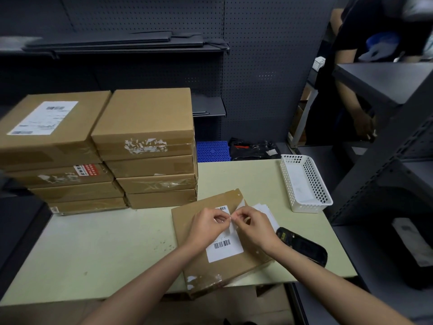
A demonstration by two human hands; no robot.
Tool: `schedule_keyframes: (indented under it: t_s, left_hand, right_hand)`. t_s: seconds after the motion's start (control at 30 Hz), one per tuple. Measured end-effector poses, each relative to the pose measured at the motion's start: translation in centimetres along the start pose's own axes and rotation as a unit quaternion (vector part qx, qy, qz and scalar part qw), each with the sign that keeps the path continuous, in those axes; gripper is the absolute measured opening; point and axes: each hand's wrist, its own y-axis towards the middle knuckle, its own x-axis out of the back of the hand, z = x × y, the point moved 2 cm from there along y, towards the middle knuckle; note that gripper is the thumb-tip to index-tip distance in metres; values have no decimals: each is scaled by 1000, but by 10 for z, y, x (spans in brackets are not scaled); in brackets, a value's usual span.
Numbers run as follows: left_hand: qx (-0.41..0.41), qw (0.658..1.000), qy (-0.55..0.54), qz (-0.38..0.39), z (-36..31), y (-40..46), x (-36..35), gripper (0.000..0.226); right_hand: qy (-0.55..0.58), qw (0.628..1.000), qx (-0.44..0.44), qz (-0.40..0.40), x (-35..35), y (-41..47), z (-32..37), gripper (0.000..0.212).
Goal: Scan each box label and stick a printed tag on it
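- A flat cardboard box is laid on the pale green bench, near its front edge, with one corner overhanging.
- A white barcode label is seen on the box top.
- A small printed tag is held above the box, between both hands.
- The left hand is curled; its fingers are pinched on the tag's left edge.
- The right hand is curled likewise; its fingers are pinched on the tag's right edge.
- Whether the tag is touching the box cannot be told.
- A black handheld scanner is laid on the bench just right of the box.
- White paper sheets are partly hidden behind the right hand.
- A white perforated basket is placed at the bench's right rear.
- Two stacks of cardboard boxes are set side by side at the left rear.
- Another person is partly visible at the upper right, beside dark shelving.
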Motion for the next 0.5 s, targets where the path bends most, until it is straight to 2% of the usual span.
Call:
schedule_keyframes:
  t_s: [0.13, 0.3, 0.5]
  left_hand:
    - [8, 1000, -1, -3, 1, 0, 2, 9]
    - [-9, 998, 57, 11, 0, 1, 5, 12]
    - [-12, 999, 44, 15, 1, 1, 8, 9]
  right_hand:
    - [-17, 1000, 14, 1, -1, 0, 1, 4]
    - [-19, 1000, 16, 8, -3, -1, 0, 8]
    - [-3, 1000, 20, -3, -2, 0, 3, 17]
